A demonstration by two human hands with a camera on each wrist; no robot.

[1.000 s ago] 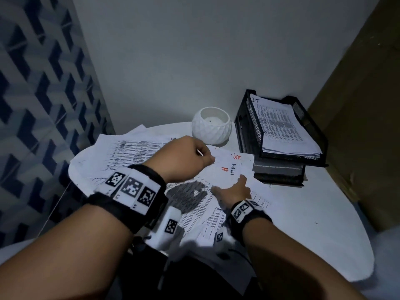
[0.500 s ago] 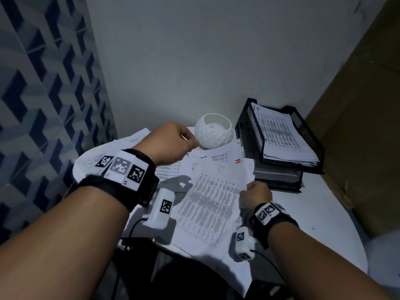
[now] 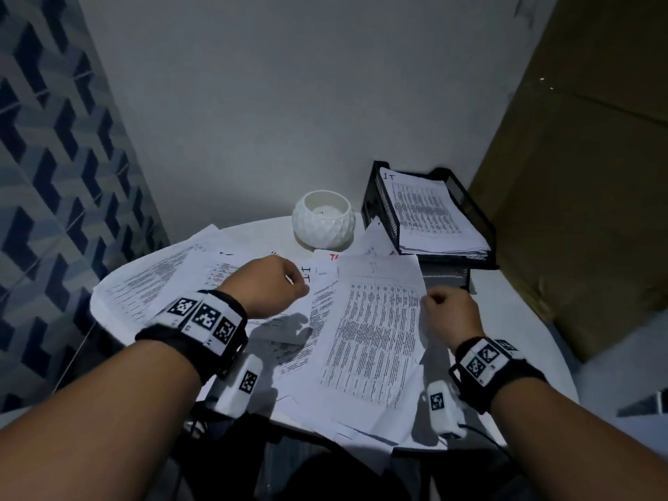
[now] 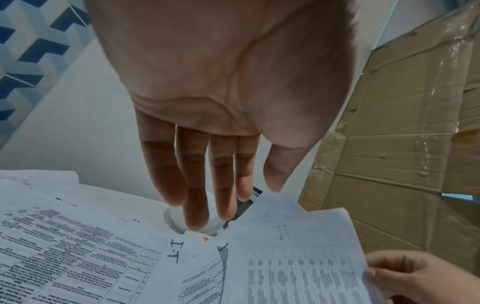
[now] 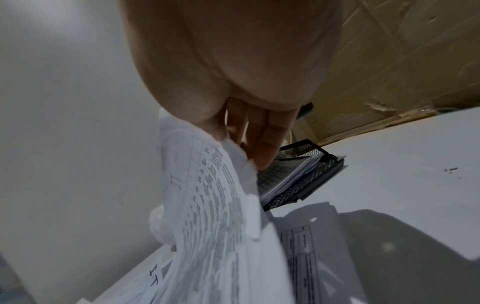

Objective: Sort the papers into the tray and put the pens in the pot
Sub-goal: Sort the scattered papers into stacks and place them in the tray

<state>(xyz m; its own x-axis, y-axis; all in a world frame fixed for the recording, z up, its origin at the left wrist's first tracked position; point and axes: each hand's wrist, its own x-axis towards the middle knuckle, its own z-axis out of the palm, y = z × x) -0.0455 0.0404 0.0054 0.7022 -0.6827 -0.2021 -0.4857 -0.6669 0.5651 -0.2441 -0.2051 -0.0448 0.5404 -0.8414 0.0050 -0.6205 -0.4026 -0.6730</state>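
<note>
My right hand [image 3: 446, 312] pinches the right edge of a printed sheet [image 3: 376, 334] [image 5: 207, 197] marked "IT", lifted off the heap of papers [image 3: 173, 283] that covers the round white table [image 3: 513, 320]. My left hand [image 3: 271, 287] hovers over the heap with its fingers [image 4: 197, 185] hanging straight and holding nothing. At the back right stands the black mesh tray [image 3: 477, 211], its top level filled with a stack of sheets [image 3: 430, 215]. The white faceted pot [image 3: 323, 218] sits left of the tray. No pen shows.
A large brown cardboard box [image 3: 578, 175] stands against the table's right side. A blue patterned wall [image 3: 54, 175] is on the left and a plain white wall behind. Bare table top lies right of the papers.
The right hand went from lying flat on the papers to pinching one sheet and lifting it. The left hand rose toward the pot, then drew back over the heap.
</note>
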